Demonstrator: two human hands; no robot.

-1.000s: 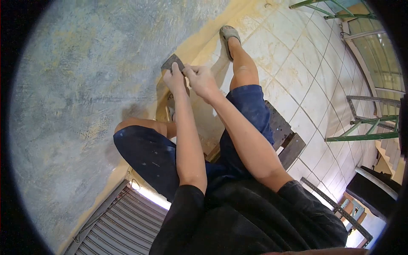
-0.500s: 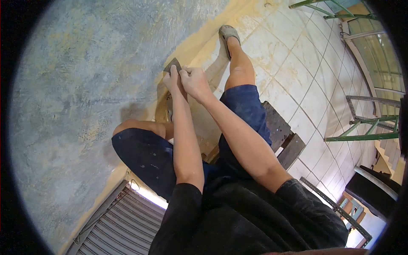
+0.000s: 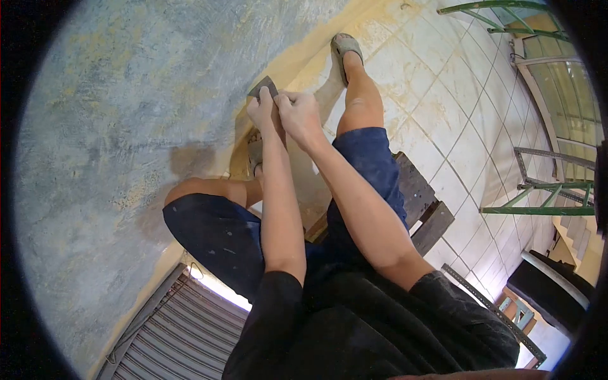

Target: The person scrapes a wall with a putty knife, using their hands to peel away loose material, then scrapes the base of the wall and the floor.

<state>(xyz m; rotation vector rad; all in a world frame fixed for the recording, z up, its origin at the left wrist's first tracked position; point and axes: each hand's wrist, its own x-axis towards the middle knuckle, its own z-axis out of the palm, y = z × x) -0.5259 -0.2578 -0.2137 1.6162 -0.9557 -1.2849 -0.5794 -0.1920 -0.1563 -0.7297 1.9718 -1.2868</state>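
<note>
Against the lower edge of the blue-grey mottled wall (image 3: 158, 95) is a piece of dark grey sandpaper (image 3: 266, 83), lying where the paint meets a yellowish bare strip (image 3: 297, 63). My left hand (image 3: 261, 111), pale with dust, is closed on the sandpaper with the thumb laid over its near side. Right beside it, my right hand (image 3: 300, 120) is closed with its thumb and fingers at the sandpaper's right edge. The fingers behind the sheet are hidden.
I sit on a low dark wooden stool (image 3: 415, 190) over white floor tiles (image 3: 443, 120) smeared with yellow dust. Green metal frames (image 3: 538, 209) stand at the right, near a black bulky object (image 3: 548, 285). A grey slatted shutter (image 3: 177, 323) is at the lower left.
Both hands have moved slightly up and to the right with the sandpaper, whose angle has changed a little. The camera view has also shifted slightly.
</note>
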